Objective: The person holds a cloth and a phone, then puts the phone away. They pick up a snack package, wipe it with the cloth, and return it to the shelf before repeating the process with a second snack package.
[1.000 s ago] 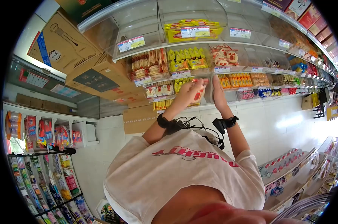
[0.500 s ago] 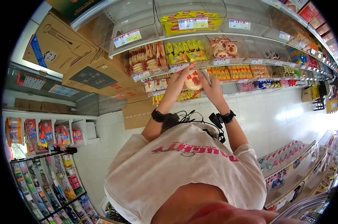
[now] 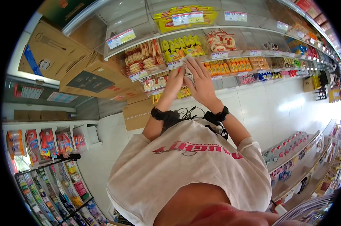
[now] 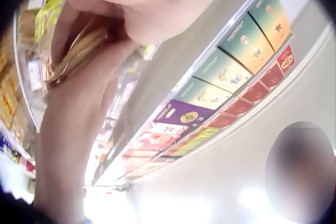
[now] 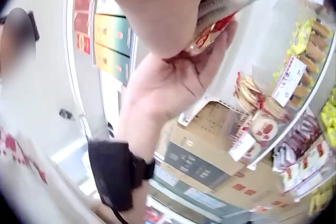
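In the head view my left hand (image 3: 173, 82) holds a wrapped round rice cracker packet, mostly covered by the hands. The packet's red and clear wrapper (image 5: 210, 36) shows between both hands in the right wrist view. My right hand (image 3: 203, 86) lies across the packet, its fingers extended over the far side and its thumb on the near side. A grey-white cloth (image 5: 231, 1) sticks out from under the right hand against the packet. From the left wrist view, the edge of the pale cracker packet (image 4: 84, 50) shows between the hands.
Behind the hands, shelf bins hold rice crackers (image 3: 221, 39), yellow snack packs (image 3: 181, 47) and orange packs (image 3: 217, 68). Price tags (image 3: 187, 18) line the shelf edges. Cardboard boxes (image 3: 89, 77) stand at the left. Hanging goods (image 3: 48, 141) fill a rack at lower left.
My right hand, first held upright apart from the packet, has moved left and closed over it with the cloth. The cracker packet, in my left hand throughout, is now mostly covered.
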The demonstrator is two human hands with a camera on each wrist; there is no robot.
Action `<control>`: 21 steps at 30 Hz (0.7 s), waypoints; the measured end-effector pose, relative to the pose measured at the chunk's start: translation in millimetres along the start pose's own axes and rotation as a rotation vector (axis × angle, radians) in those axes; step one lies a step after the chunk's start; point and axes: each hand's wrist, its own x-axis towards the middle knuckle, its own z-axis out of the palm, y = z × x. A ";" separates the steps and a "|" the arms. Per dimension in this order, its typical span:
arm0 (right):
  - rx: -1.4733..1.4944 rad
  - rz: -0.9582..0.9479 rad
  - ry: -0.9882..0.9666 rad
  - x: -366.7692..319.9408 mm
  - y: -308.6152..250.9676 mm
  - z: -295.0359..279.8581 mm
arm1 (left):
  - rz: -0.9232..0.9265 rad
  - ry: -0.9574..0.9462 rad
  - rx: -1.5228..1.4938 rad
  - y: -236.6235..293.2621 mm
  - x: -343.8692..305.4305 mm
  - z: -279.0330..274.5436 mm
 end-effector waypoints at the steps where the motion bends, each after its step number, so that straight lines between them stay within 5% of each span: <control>1: 0.016 0.023 0.001 -3.2 -1.8 1.2 | 0.000 -0.015 -0.024 -2.4 -1.3 -0.9; 6: 0.264 0.322 -0.032 -3.1 11.9 5.4 | 0.132 -0.074 0.043 -5.8 -8.1 -0.8; 9: 0.827 0.725 -0.253 -2.8 30.5 -5.1 | 0.214 0.001 0.007 -3.9 -10.7 -4.4; 12: 0.798 0.675 -0.272 -16.4 32.2 -15.2 | 0.293 0.131 0.047 -4.0 -9.4 -14.8; 15: 0.789 0.590 -0.227 -27.3 35.7 -19.2 | 0.254 0.058 -0.076 1.9 -20.2 -10.7; 19: 0.857 0.598 -0.110 -26.4 31.5 -27.2 | 0.077 -0.341 -0.501 -5.7 -16.1 -22.0; 21: 0.846 0.682 -0.078 -23.2 31.1 -35.1 | 0.043 -0.370 -0.560 -11.3 -14.8 -21.9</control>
